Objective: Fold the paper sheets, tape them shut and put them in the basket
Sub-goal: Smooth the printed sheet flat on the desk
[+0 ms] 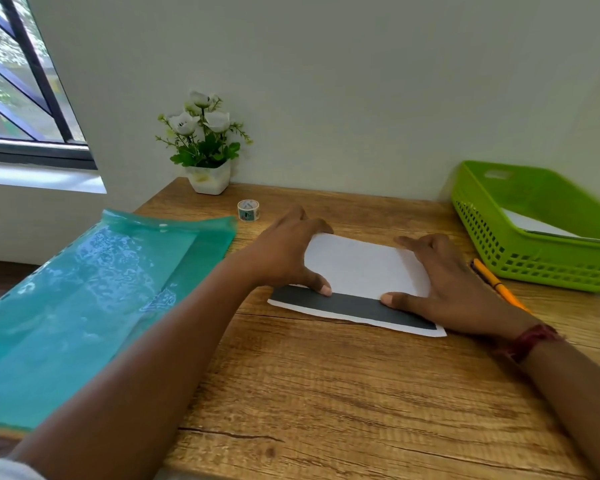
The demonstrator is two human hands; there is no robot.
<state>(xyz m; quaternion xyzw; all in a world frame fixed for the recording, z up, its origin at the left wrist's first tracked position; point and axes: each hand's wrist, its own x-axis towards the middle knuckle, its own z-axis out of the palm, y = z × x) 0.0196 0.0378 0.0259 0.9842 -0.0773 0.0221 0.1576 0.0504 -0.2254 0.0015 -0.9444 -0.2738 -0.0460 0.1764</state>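
Folding in hand: both hands are pressing one paper sheet flat on the counter.

The left hand (284, 251) and right hand (444, 275) are lying on the side edges of the paper sheet (361, 265) at mid-counter (326, 393). Their fingers are spread and pressing down, not gripping, and the thumbs are holding the white flap's edge above a dark band (354, 304). The fold seems to be getting creased and taping is not yet begun. The next move is probably calling for one hand to be pinning the flap while the other reaches to the tape roll (248, 210) near the back wall. Counting: one sheet under the hands, one folded sheet (537, 225) showing in the one green basket (534, 268) at right, one tape roll, one orange pencil (492, 278), one teal folder (101, 289) and one potted plant (205, 143).
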